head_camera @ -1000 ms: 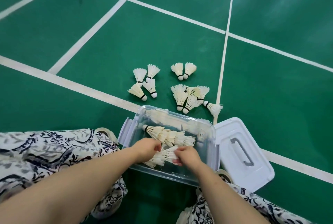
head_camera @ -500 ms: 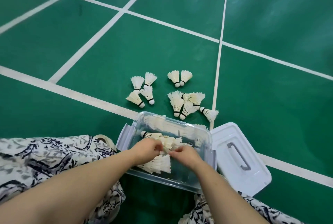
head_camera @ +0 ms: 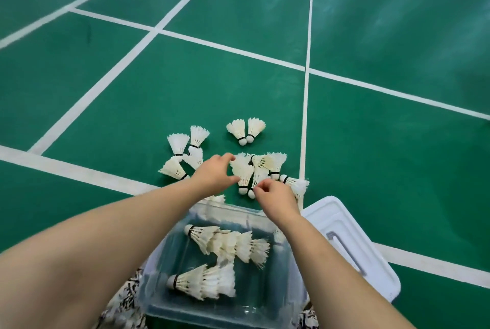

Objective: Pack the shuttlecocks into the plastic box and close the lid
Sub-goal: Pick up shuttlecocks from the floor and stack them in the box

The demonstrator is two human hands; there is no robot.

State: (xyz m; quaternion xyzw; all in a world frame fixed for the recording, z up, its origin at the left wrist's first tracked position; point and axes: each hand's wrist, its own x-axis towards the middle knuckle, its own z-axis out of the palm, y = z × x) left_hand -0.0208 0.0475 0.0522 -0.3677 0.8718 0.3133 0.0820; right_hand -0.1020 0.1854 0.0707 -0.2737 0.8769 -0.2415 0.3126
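A clear plastic box [head_camera: 159, 299] sits open on the green court floor below me. Inside lie two nested rows of white shuttlecocks [head_camera: 230, 244], the second row [head_camera: 204, 281] nearer me. Beyond the box, several loose shuttlecocks [head_camera: 267, 163] are scattered on the floor. My left hand [head_camera: 213, 173] reaches past the box, fingers spread beside one shuttlecock of the middle cluster. My right hand [head_camera: 275, 196] hovers with fingers curled at the cork ends of that cluster; neither hand clearly grips anything. The white lid [head_camera: 352, 244] lies to the right of the box.
White court lines [head_camera: 306, 116] cross the green floor. A pair of shuttlecocks [head_camera: 246, 130] lies farthest away and a group of several [head_camera: 183, 153] to the left. Patterned fabric [head_camera: 124, 302] shows at the box's near left corner.
Both hands have left the box and moved forward to the loose shuttlecocks on the floor. The rows they were arranging now lie alone in the box. The view tilted down and closer.
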